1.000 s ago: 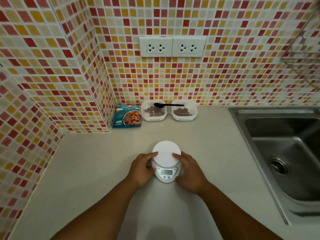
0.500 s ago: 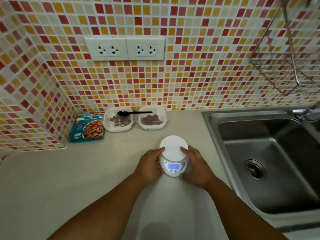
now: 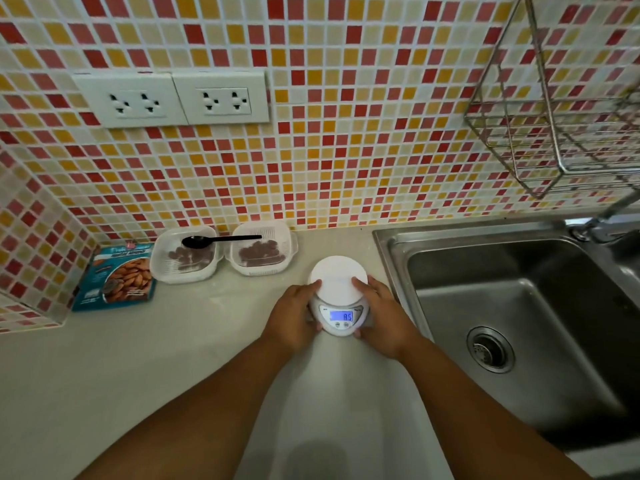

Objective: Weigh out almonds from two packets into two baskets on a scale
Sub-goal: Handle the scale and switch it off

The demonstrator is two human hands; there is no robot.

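Note:
A small white kitchen scale (image 3: 338,293) stands on the pale counter, its round platform bare and its blue display lit. My left hand (image 3: 292,315) grips its left side and my right hand (image 3: 382,315) grips its right side. Behind it, by the tiled wall, sit two white plastic baskets: the left basket (image 3: 162,271) and the right basket (image 3: 289,256), each with some almonds inside. A black spoon (image 3: 214,240) lies across both rims. One teal almond packet (image 3: 116,277) lies flat to their left. I see no second packet.
A steel sink (image 3: 519,306) opens right beside the scale, with a tap (image 3: 602,220) at its back. A wire rack (image 3: 568,109) hangs on the wall above it. Two double sockets (image 3: 173,98) are on the tiled wall; a tiled corner juts out at left.
The scale, held in both hands, has shifted right toward the sink while the view turned right. Its display has lit up blue and the reading has changed.

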